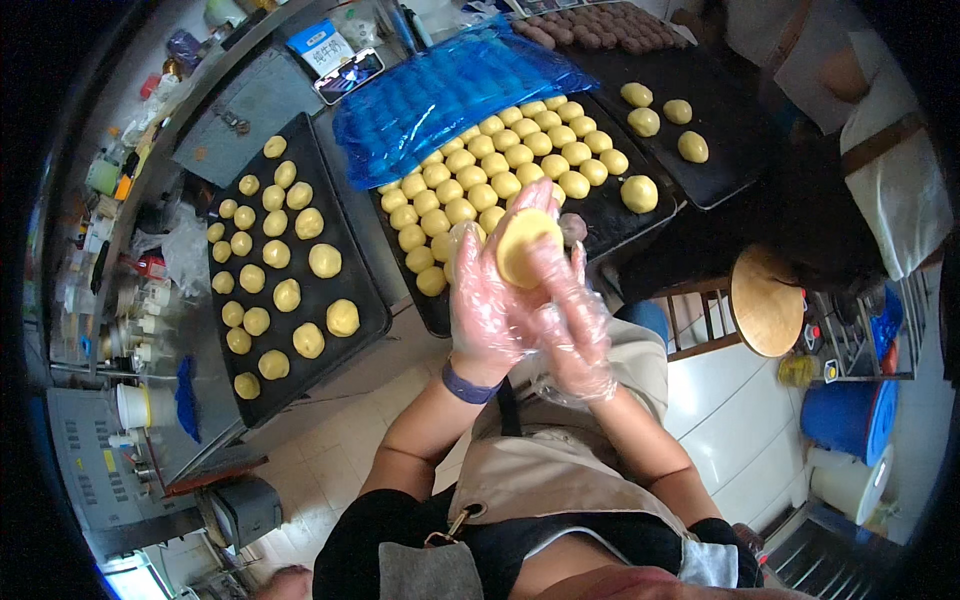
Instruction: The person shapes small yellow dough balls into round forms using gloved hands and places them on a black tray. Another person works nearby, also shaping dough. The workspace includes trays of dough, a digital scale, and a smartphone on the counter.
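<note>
A flattened round of yellow dough (519, 244) rests on the palm and fingers of my left hand (487, 315), which wears a clear plastic glove. My right hand (574, 330), gloved the same way, lies over its near side with the fingers touching the surface. Just beyond my hands, a purplish ball (573, 229) shows at the near edge of a black baking tray (637, 229). Rows of yellow dough balls (471, 178) fill much of that tray, some hidden behind my hands. One larger ball (639, 194) sits apart at its right. A blue plastic sheet (457, 97) covers the far rows.
To the left, another black tray (352, 300) carries scattered yellow balls (286, 295). A tray (720, 184) at the right holds several more, with brown balls (600, 28) massed behind. A phone (349, 76) leans by a milk carton (319, 45). A round wooden stool (765, 300) stands at right.
</note>
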Demonstrator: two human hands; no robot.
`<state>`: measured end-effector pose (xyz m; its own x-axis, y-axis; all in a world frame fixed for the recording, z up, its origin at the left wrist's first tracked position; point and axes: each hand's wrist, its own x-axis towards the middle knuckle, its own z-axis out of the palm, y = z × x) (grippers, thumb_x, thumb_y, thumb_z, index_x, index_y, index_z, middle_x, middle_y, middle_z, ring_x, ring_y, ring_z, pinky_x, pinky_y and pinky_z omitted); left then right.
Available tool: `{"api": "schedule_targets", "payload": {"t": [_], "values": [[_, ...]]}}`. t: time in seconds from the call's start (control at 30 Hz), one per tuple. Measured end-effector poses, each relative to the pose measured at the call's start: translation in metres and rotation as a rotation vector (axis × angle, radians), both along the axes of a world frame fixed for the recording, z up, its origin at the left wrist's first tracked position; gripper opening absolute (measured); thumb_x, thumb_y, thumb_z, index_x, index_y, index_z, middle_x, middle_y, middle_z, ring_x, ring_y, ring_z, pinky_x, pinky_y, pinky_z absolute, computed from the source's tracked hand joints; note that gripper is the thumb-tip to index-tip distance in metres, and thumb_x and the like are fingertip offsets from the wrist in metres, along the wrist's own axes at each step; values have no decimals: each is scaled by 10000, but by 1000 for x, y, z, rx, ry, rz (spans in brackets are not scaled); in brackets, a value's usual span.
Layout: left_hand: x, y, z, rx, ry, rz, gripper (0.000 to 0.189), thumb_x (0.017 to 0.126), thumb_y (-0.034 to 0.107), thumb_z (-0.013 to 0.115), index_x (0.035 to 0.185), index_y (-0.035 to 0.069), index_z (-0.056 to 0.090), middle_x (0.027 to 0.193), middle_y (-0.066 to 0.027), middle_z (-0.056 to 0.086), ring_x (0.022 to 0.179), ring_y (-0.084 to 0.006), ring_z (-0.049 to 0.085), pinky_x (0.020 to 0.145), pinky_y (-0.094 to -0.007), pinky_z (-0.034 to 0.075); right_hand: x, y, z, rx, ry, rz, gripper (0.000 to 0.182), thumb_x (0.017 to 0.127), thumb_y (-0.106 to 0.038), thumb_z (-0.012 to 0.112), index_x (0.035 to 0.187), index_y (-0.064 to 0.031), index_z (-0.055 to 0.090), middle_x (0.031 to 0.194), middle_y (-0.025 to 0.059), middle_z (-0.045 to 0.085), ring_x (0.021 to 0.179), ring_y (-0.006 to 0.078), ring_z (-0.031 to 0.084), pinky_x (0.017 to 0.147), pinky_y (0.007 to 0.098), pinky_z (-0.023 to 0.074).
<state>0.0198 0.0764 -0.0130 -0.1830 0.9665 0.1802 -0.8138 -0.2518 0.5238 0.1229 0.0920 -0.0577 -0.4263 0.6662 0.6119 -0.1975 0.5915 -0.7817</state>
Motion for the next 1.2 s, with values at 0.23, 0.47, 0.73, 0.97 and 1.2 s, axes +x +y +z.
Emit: {"api": "schedule_targets", "payload": {"t": [0.23,0.47,0.73,0.97,1.2], "values": [[-12,11,-20,251,1019,330,768,1063,509,300,1537,-94,338,1651,-228,274,1557,-333,197,1271,-428,94,-7,7,7,-1090,785,414,720,1088,-461,409,1629,-63,151,1682,144,208,1539,289,243,1260,433,207],[-20,-13,-7,-319,-248,-71,703,1067,475,309,1522,-59,353,1557,-215,432,1439,-369,416,1238,-474,271,2,9,33,358,-504,-163,712,971,-421,614,1521,-8,431,1560,220,434,1497,501,260,1201,649,98],[-27,-8,5,-197,-371,-172,782,1048,557,291,1511,-70,354,1585,-247,381,1455,-386,391,1217,-505,300,5,0,44,374,-525,-83,505,986,-354,533,1370,-43,638,1343,135,666,1511,420,295,1222,615,28],[-40,-3,10,-47,-339,-198,849,1046,605,256,1576,-59,240,1625,-270,290,1523,-364,281,1239,-463,264,20,2,44,342,-410,-113,547,981,-350,569,1449,-67,569,1482,135,563,1525,451,247,1226,625,43],[-26,-1,-2,-52,-334,-268,792,1054,554,245,1594,-24,225,1669,-217,219,1547,-374,200,1271,-469,157,-1,-8,33,378,-458,-34,552,1011,-382,499,1426,-27,579,1490,167,545,1526,437,244,1231,603,45]]}}
